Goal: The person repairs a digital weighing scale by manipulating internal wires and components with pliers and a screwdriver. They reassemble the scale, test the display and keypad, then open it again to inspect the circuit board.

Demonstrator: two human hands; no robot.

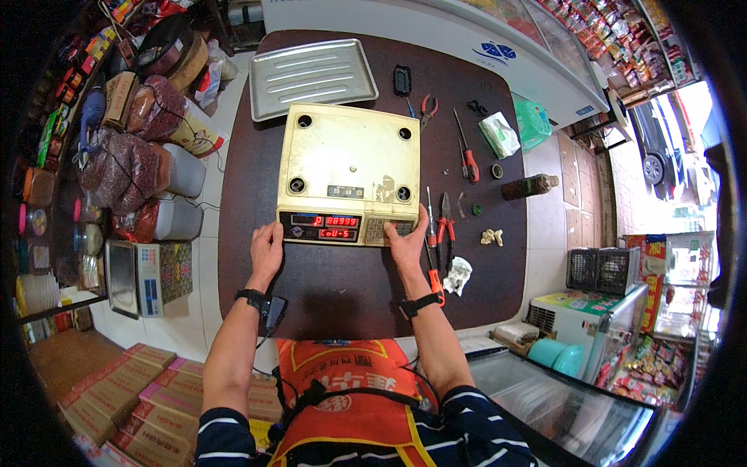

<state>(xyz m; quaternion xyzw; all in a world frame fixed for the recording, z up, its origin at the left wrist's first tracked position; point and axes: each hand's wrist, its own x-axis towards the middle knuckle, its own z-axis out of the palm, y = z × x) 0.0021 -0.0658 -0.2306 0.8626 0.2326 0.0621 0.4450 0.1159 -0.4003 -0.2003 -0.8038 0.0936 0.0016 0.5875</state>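
A cream-coloured electronic weighing scale (352, 156) lies on the dark brown table, its weighing tray off and four round corner holes showing. Red digits glow on its front display (319, 226). My left hand (266, 249) grips the front left corner beside the display, fingertips partly hidden. On the front right corner, my right hand (408, 243) has its thumb at the keypad (387, 230) and its fingers along the side. Behind the scale lies the ribbed metal tray (313, 76), touching or almost touching it.
Right of the scale lie red-handled pliers (444, 226), more pliers (427, 109), screwdrivers (470, 165), a tissue pack (498, 135), a tape roll (496, 170), a dark bottle (531, 187) and crumpled tissue (458, 276). A white freezer (436, 35) borders the far edge. Cartons (148, 405) stand at lower left.
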